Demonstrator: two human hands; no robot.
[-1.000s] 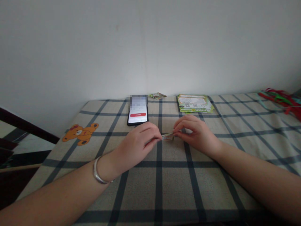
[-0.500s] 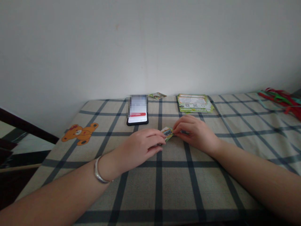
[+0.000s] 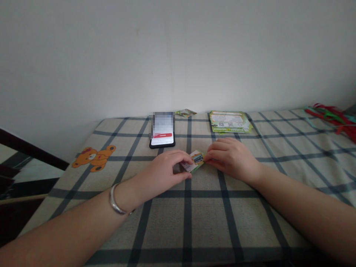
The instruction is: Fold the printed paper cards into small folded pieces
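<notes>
Between my two hands lies a small folded paper (image 3: 197, 160), printed in green, white and yellow, low over the checked tablecloth. My left hand (image 3: 169, 168), with a silver bangle at the wrist, has its fingers over the paper's left side and the thumb below, with a gap between them. My right hand (image 3: 230, 157) pinches the right corner of the paper between thumb and fingers. Part of the paper's left end is hidden under my left fingers.
A phone (image 3: 162, 140) with a lit screen lies behind my left hand. Beside it, against the wall, is a folded green paper (image 3: 186, 112). A stack of printed sheets (image 3: 230, 121) sits farther right. Red and green strips (image 3: 333, 116) lie at far right, a bear cutout (image 3: 94, 158) at left.
My left fingers and thumb have spread farther apart, and more of the folded paper shows. My right hand keeps its pinch at the corner, its fingers lowered slightly.
</notes>
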